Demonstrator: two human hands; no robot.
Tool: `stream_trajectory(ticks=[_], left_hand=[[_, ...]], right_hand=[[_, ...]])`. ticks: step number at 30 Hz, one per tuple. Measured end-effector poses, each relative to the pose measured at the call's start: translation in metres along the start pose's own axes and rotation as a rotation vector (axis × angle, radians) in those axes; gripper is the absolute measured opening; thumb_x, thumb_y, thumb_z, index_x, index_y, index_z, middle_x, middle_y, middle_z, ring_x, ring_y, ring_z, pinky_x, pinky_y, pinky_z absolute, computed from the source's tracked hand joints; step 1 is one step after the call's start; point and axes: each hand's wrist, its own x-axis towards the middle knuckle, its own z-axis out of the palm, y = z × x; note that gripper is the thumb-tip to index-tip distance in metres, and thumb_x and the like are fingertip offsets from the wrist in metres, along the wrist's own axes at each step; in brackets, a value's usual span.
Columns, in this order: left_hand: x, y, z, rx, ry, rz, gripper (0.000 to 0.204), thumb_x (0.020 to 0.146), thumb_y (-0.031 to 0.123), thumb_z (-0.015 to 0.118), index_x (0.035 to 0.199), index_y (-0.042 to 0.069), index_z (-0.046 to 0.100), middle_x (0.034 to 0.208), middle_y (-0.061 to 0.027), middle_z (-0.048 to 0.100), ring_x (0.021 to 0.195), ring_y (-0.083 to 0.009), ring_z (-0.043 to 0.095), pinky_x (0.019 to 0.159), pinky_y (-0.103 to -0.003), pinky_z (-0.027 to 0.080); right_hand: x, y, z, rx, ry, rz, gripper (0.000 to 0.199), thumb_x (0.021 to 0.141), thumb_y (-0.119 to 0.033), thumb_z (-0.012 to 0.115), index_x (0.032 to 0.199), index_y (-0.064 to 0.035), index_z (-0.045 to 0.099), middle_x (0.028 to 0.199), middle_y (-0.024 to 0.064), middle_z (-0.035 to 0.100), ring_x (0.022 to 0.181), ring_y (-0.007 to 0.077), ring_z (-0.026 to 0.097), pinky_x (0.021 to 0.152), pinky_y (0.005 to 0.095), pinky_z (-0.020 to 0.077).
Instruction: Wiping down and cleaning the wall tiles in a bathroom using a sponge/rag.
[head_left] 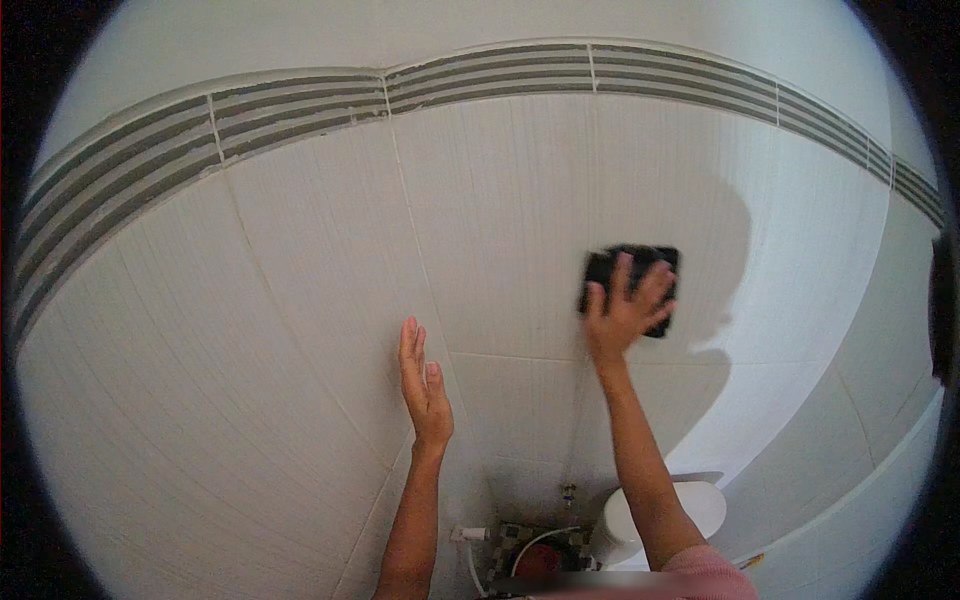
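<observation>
My right hand (628, 318) presses a black square cloth (655, 257) flat against the pale tiled wall (510, 250), its fingers spread over it. The cloth looks folded, and its edges are slightly blurred. To the left, my left hand (425, 390) is raised beside the wall corner with straight fingers and its thumb apart. Nothing is in it. It seems to rest against the left wall (250, 380), though I cannot tell if the palm touches.
Below my right forearm stands a white toilet tank (700, 505). A small valve (569, 492), a white wall fitting with a hose (470, 535) and a red item (538, 560) are low in the corner. A grey-striped tile border (490, 80) runs above.
</observation>
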Motion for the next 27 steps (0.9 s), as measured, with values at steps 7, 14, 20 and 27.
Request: stream_trajectory(ticks=[7, 14, 20, 27], left_hand=[[-0.001, 0.007, -0.004, 0.047, 0.023, -0.006, 0.060, 0.096, 0.042, 0.034, 0.142, 0.005, 0.021, 0.143, -0.0165, 0.030, 0.129, -0.0307, 0.035, 0.106, -0.046, 0.022], [-0.007, 0.003, 0.007, 0.079, -0.022, -0.057, 0.057, 0.096, 0.039, 0.034, 0.141, 0.005, 0.024, 0.143, -0.0151, 0.032, 0.128, -0.0296, 0.036, 0.105, -0.047, 0.025], [-0.009, -0.007, 0.031, 0.081, -0.103, -0.098, 0.055, 0.096, 0.040, 0.034, 0.141, 0.008, 0.026, 0.143, -0.0136, 0.031, 0.128, -0.0295, 0.036, 0.105, -0.047, 0.025], [-0.008, -0.011, 0.031, 0.072, -0.088, -0.087, 0.053, 0.096, 0.040, 0.035, 0.138, 0.007, 0.032, 0.141, -0.0135, 0.033, 0.126, -0.0288, 0.038, 0.103, -0.046, 0.029]], right_hand=[[-0.038, -0.141, 0.040, 0.362, -0.190, -0.370, 0.056, 0.087, -0.029, 0.051, 0.140, -0.0274, 0.033, 0.149, 0.0081, 0.023, 0.139, 0.0241, 0.015, 0.107, 0.0555, 0.0007], [-0.142, -0.057, 0.008, 0.082, -0.438, -0.825, 0.053, 0.086, -0.032, 0.055, 0.137, -0.0314, 0.038, 0.144, 0.0015, 0.032, 0.137, 0.0205, 0.022, 0.109, 0.0515, 0.0031], [-0.116, 0.112, -0.021, 0.038, -0.282, -0.391, 0.055, 0.076, -0.048, 0.062, 0.128, -0.0388, 0.047, 0.147, 0.0086, 0.026, 0.139, 0.0297, 0.013, 0.104, 0.0615, -0.0032], [-0.037, 0.249, -0.069, -0.179, 0.243, 0.286, 0.052, 0.093, -0.036, 0.040, 0.139, -0.0127, 0.035, 0.147, 0.0201, 0.019, 0.136, 0.0381, 0.016, 0.105, 0.0581, 0.0115]])
